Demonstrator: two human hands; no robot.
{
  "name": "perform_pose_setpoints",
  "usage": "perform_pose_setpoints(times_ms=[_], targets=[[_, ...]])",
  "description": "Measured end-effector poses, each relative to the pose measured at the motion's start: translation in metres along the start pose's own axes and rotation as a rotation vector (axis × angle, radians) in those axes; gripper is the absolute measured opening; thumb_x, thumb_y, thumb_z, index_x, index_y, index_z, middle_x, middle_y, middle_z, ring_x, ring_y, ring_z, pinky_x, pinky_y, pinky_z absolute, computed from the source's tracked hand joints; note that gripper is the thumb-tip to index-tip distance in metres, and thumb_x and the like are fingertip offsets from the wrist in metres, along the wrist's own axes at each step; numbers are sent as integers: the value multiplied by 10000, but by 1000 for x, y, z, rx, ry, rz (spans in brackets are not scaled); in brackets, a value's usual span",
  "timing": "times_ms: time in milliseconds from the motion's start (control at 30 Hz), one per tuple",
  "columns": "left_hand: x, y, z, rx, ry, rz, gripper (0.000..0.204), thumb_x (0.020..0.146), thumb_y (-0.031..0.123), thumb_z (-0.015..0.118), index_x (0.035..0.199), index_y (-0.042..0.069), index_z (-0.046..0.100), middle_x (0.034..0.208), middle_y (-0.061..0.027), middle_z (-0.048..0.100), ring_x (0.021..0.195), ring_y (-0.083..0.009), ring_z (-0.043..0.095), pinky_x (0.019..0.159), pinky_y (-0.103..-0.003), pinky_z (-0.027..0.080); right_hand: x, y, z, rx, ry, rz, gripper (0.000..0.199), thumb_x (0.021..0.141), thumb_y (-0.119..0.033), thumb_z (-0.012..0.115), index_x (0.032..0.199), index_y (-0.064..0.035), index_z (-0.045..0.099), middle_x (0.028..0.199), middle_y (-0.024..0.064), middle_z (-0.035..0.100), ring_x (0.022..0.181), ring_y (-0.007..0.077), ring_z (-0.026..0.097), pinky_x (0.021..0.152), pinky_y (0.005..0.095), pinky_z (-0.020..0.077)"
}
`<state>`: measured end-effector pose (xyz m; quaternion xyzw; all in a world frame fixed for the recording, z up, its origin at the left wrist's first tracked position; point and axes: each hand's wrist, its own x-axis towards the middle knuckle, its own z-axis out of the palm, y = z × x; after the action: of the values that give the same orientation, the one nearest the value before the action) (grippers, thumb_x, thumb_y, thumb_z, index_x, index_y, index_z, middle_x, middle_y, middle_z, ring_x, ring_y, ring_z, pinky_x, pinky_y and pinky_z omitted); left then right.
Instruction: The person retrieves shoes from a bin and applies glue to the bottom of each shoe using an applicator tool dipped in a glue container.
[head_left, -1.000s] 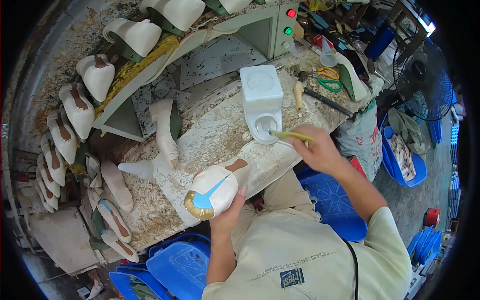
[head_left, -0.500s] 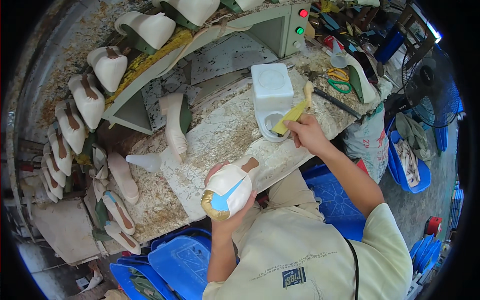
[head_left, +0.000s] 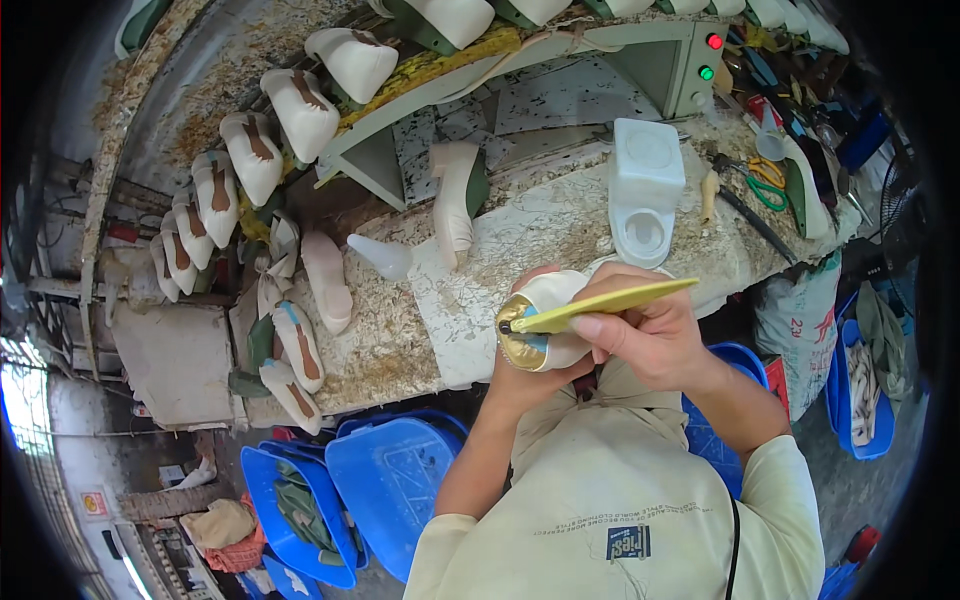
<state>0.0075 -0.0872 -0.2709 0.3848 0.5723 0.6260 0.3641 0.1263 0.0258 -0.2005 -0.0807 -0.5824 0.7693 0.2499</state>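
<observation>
My left hand (head_left: pixel 524 388) is closed around a white shoe (head_left: pixel 556 292) on its last, sole side up, with a gold part and a bit of blue showing at the near end. In my right hand (head_left: pixel 655 338) is a flat yellow-handled brush (head_left: pixel 615 303), gripped between thumb and fingers. Its dark tip meets the gold part, and the right hand covers much of the shoe. Beyond them on the bench stands a white plastic pot (head_left: pixel 648 165) with a round open cup (head_left: pixel 640 238) at its near end.
Several white shoes (head_left: pixel 255 158) line a curved rack at the left and back. A beige shoe (head_left: pixel 457 205), a translucent cone (head_left: pixel 382 257) and scissors (head_left: pixel 768 185) lie on the stained bench (head_left: pixel 380 345). Blue bins (head_left: pixel 390 490) stand below. A control box with lit buttons (head_left: pixel 707 73) is behind.
My right hand has brought the brush from the pot's cup over to the shoe, tip now on the gold part. The shoe stays in my left hand. The view has shifted left.
</observation>
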Motion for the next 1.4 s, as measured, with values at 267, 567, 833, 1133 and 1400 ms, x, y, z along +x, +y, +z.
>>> perform_pose_setpoints(times_ms=[267, 567, 833, 1133, 1400], targets=[[-15, 6, -5, -24, -89, 14, 853, 630, -22, 800, 1351, 59, 351, 1061, -37, 601, 947, -147, 600, 797, -289, 508, -8, -7, 4, -471, -101, -278, 121, 818, 7, 680, 939, 4, 670, 783, 78, 625, 675, 162, 590, 586, 282, 454], [-28, 19, -16, -282, -249, -283, 612, 669, 13, 807, 1220, 18, 540, 1138, -44, 597, 1038, -130, 554, 857, -282, 476, -11, -2, -12, -477, -173, -245, 114, 788, 25, 679, 902, 18, 675, 797, 82, 607, 587, 120, 583, 536, 240, 469], [-16, 13, -14, -226, -234, -190, 835, 632, 9, 822, 1345, 24, 389, 1130, -49, 589, 1032, -135, 557, 882, -290, 467, -27, 1, -38, -130, -76, 170, 103, 897, -65, 615, 909, 34, 641, 792, 60, 574, 589, 92, 544, 502, 215, 429], [-2, -9, 7, -64, -320, -260, 580, 608, 57, 816, 1131, 24, 568, 988, -42, 649, 912, -112, 606, 800, -295, 509, -12, 1, -34, -109, -39, 138, 188, 913, -116, 625, 1023, 30, 670, 808, 27, 645, 602, 32, 526, 501, 190, 425], [-3, -8, 9, -246, -211, -291, 606, 621, -6, 806, 1170, 29, 552, 1058, -37, 636, 965, -125, 604, 819, -300, 511, -11, 6, -31, -686, -34, -404, 135, 825, -43, 684, 949, 9, 690, 765, 75, 650, 581, 144, 558, 510, 260, 435]])
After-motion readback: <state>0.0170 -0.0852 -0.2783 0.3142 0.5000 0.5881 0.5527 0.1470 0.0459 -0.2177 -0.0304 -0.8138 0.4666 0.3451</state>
